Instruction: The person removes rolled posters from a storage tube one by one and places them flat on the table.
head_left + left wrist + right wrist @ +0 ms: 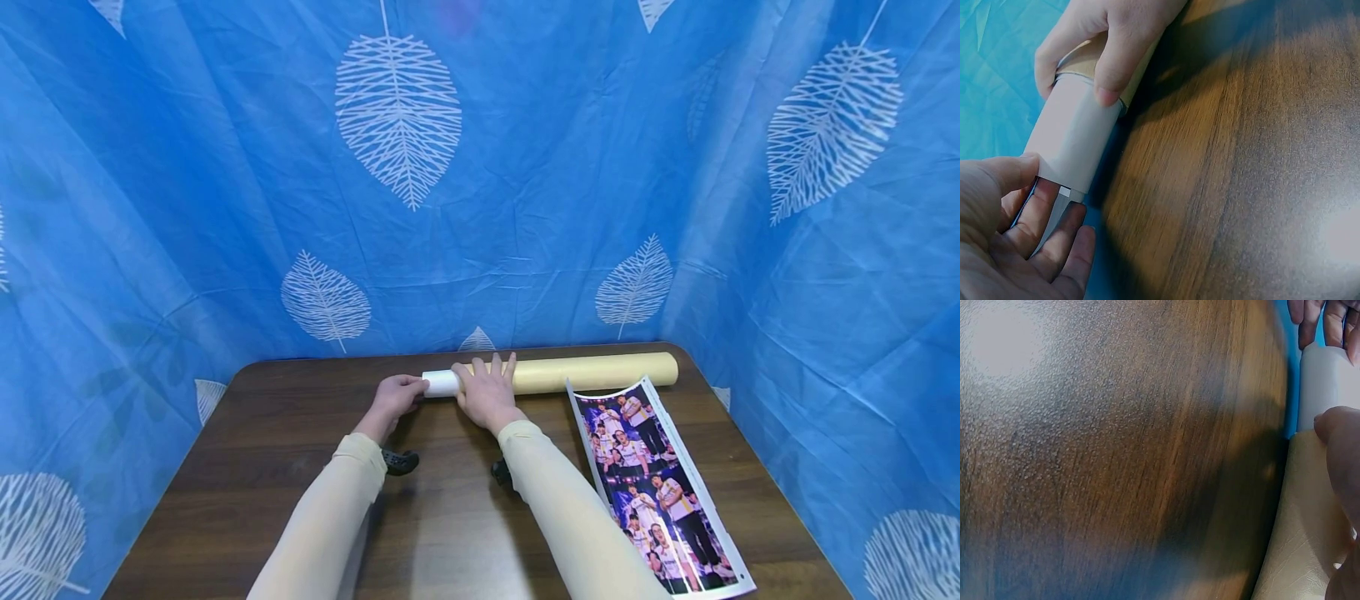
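Note:
A long pale-yellow tube (592,372) lies along the table's far edge. From its left end sticks a short white roll (440,383), which looks like rolled paper or card. My left hand (393,398) pinches the roll's outer end; in the left wrist view the thumb presses on the outside of the white roll (1071,134), with fingers at its open end. My right hand (487,397) grips the tube near its left end, fingers spread over the top. Its thumb (1113,72) reaches the seam between tube and roll. The inside of the tube is hidden.
A curled glossy sheet printed with group photos (637,492) lies on the right side, its far end touching or overlapping the tube in view. The dark wooden table (285,467) meets a blue leaf-patterned curtain (517,208) behind and at both sides.

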Demonstrator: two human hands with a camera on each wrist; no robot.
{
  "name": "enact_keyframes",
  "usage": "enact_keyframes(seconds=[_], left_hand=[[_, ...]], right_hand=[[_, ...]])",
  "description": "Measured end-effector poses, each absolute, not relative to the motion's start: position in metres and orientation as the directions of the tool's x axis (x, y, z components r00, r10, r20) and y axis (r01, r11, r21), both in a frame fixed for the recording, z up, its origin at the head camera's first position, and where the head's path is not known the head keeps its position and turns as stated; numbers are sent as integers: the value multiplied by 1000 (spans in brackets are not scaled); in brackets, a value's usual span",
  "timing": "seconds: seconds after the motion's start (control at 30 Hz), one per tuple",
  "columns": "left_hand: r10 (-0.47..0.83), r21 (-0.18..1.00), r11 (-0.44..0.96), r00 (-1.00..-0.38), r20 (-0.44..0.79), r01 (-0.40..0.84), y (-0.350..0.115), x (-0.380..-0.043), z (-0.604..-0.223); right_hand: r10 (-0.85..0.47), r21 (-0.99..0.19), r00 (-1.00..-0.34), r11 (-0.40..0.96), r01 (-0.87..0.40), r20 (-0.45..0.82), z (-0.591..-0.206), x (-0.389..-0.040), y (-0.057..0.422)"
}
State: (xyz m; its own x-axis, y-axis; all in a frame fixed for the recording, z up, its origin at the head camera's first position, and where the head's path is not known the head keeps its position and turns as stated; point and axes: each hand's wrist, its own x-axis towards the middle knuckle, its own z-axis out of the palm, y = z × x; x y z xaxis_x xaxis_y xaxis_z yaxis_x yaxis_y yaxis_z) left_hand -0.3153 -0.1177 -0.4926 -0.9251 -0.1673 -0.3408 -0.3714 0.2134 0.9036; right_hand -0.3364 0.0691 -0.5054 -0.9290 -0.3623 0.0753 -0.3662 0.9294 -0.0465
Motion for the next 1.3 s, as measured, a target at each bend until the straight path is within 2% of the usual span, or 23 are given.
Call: enact_keyframes(seconds=[1.3], left_hand=[[-156, 906, 190, -923, -352, -377, -133, -315, -496]], right_hand=[[-356, -58, -931, 931, -361, 79, -508, -337, 69]])
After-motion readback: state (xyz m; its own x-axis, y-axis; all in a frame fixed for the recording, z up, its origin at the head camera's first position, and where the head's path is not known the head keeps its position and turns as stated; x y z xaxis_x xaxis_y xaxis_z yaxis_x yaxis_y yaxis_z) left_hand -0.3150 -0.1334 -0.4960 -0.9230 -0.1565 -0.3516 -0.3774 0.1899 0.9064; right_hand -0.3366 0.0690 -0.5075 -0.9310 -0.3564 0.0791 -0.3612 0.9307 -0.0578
